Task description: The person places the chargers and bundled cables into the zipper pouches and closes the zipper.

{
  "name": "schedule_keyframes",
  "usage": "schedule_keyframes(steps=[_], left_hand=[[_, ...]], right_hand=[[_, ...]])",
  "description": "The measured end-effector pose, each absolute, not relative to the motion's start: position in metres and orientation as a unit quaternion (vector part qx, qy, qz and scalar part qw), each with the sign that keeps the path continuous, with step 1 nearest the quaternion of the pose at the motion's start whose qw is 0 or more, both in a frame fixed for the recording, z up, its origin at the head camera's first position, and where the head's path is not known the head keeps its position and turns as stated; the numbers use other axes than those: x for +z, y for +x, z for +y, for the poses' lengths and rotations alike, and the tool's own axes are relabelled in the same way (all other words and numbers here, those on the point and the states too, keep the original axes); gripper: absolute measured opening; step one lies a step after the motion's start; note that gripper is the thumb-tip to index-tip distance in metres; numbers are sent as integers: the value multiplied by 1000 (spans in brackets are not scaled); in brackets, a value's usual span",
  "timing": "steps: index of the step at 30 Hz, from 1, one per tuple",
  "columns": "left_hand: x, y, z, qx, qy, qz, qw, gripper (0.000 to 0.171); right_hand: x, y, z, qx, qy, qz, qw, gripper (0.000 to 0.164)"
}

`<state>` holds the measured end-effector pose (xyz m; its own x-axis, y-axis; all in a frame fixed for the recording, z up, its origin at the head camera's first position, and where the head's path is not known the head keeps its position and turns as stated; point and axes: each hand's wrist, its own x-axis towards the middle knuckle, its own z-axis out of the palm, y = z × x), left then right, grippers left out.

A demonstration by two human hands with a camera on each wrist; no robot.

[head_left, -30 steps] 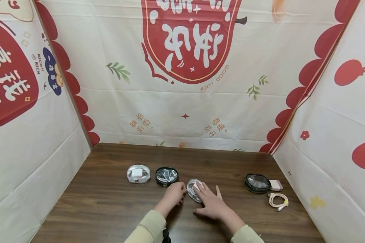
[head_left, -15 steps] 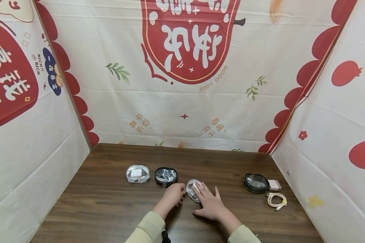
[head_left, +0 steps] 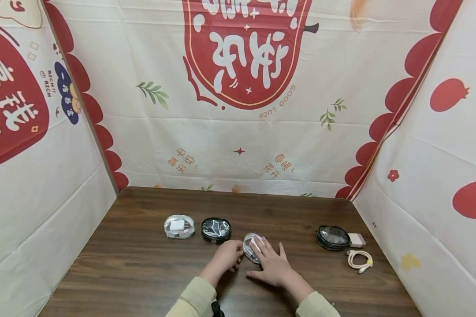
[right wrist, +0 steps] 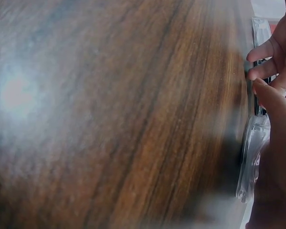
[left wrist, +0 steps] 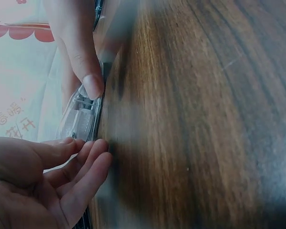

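A clear oval pouch (head_left: 247, 247) with a coiled white cable and a white charger plug inside lies flat on the table. My right hand (head_left: 273, 264) rests on it with fingers spread and fairly straight, covering its right part. At the pouch's left end, my left hand (head_left: 226, 255) has its thumb and forefinger pinched together; in the left wrist view these fingertips (left wrist: 77, 144) are at the rim of the pouch (left wrist: 81, 119). Whether they hold a zip pull or the rim itself is too small to tell.
Left of the hands lie a black-rimmed clear pouch (head_left: 216, 230) and another clear pouch with a charger (head_left: 179, 226). To the right are a black-rimmed pouch (head_left: 333, 237), a white charger plug (head_left: 357, 240) and a coiled cream cable (head_left: 359, 261). Fabric walls (head_left: 238, 132) enclose the table (head_left: 143, 273).
The head view has shifted slightly. The right thumb has spread a little further left; both hands otherwise stay at the pouch, which keeps its place.
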<state>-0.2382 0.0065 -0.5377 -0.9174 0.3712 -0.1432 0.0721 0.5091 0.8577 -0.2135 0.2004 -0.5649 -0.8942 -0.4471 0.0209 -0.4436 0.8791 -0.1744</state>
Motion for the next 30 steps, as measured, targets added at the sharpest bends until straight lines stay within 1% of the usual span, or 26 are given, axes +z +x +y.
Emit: schedule_keyframes(steps=[5,9,12,16,20,23,26,30], left_hand=[[-537,-239,5,485,126,850,164,16],[-536,-237,4,471,125,856,171,16],[-536,-234,4,460,130,862,166,15],[-535,-230,3,442,146,874,140,11],[-534,-228,2,407,178,890,107,6],[-534,-227,2,372,202,902,83,6],[-534,-225,0,356,200,910,68,13],[-535,-223,1,388,165,905,46,21]], right_hand=[[-564,-216,203,-87,-244,966,6,90],[-557,-214,206,-114,-252,961,28,86],[-551,-213,209,-142,-254,956,43,80],[-546,-216,210,-166,-250,952,53,74],[-542,-220,211,-174,-243,952,63,71],[-540,-220,212,-188,-241,950,64,70],[-539,-218,214,-204,-228,950,54,69],[-538,-211,218,-207,-188,960,15,69]])
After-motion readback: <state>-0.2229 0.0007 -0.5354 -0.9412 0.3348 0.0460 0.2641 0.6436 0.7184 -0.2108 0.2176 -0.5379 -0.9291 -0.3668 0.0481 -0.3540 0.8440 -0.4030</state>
